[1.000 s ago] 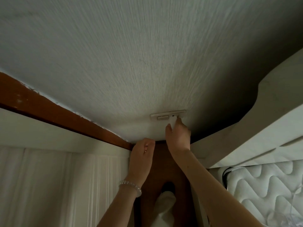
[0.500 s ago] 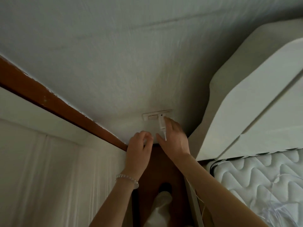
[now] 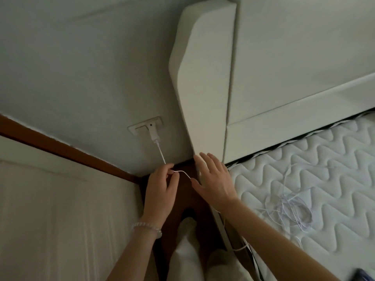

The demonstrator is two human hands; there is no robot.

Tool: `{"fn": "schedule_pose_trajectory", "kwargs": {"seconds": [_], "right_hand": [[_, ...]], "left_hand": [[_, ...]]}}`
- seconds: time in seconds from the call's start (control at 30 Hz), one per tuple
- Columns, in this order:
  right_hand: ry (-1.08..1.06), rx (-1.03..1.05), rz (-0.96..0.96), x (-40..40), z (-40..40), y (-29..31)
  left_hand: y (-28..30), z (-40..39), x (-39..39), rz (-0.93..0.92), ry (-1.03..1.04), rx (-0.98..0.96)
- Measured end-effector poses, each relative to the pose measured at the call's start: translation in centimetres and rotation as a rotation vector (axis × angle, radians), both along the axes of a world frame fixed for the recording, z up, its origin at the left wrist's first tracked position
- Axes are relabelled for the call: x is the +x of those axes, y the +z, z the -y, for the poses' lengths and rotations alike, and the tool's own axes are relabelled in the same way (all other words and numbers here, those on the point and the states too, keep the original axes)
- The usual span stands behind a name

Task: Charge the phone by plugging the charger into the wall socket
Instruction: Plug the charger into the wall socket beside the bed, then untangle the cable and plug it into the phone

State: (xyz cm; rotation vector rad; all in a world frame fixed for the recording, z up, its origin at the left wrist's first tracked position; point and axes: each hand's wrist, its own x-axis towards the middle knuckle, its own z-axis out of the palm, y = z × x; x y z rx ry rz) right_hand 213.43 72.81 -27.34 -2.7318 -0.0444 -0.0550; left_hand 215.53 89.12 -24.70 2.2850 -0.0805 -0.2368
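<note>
A white charger (image 3: 152, 132) sits plugged into the white wall socket (image 3: 145, 125) low on the pale wall. Its thin white cable (image 3: 161, 154) runs down from the plug to my left hand (image 3: 160, 190), which pinches it between thumb and fingers. From there the cable bends right toward my right hand (image 3: 214, 180). That hand is spread open, fingers apart, near the corner of the bed's headboard, holding nothing. A dark corner at the bottom right edge (image 3: 363, 275) may be the phone; too little shows to tell.
A padded cream headboard (image 3: 205, 82) stands right of the socket. A quilted white mattress (image 3: 324, 169) carries a loose tangle of white cable (image 3: 292, 211). A brown skirting board (image 3: 67, 148) runs along the wall. White curtain (image 3: 50, 220) hangs at left. My legs stand in the narrow floor gap.
My right hand let go of the charger and drew back down and right, spreading open. My left hand took hold of the cable. The view swung right, showing more of the bed.
</note>
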Motion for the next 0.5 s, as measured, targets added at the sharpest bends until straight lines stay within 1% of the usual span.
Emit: {"fn": "schedule_pose_trajectory", "kwargs": {"seconds": [0.27,0.4,0.5], "right_hand": [[-0.263,0.015,-0.074,-8.3,9.6,-3.2],[-0.446,0.02,-0.141,-12.4,14.0,-4.8],[-0.6,0.031,-0.154,-15.3,16.8,-5.6]], "left_hand": [[-2.7,8.6,-2.8,-0.079,-0.262,0.025],[-3.4,13.7,-3.3,-0.08,-0.435,0.059],[-3.9,17.4,-3.5,-0.077,-0.555,0.077]]}}
